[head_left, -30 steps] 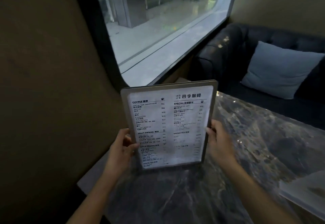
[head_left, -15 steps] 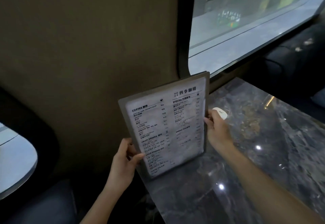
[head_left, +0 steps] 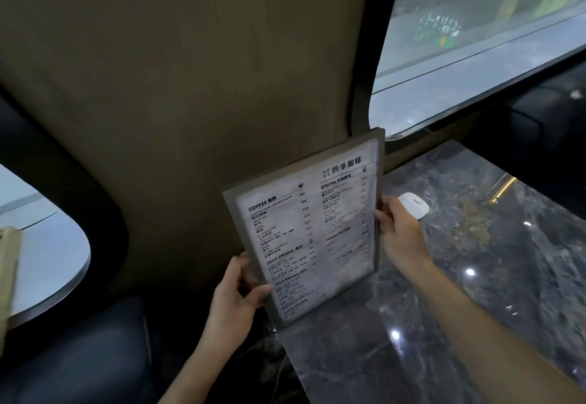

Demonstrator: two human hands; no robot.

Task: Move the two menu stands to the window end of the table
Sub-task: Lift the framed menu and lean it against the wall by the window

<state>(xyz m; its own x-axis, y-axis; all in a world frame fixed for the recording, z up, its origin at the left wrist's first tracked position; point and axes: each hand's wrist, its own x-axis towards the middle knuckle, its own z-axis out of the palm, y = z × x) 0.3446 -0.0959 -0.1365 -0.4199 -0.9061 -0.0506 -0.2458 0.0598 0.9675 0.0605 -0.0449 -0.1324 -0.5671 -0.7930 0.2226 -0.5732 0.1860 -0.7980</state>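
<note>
Menu stand sits upright between your two hands, printed side facing you, tilted a little to the left. Fingers of your right hand wrap its right edge, thumb on the front. Your left hand pinches its lower left edge, thumb across the frame. Its bottom edge meets the near left corner of the dark marble surface, by the tan wall. A small white device lies just behind your right hand. The window is beyond.
</note>
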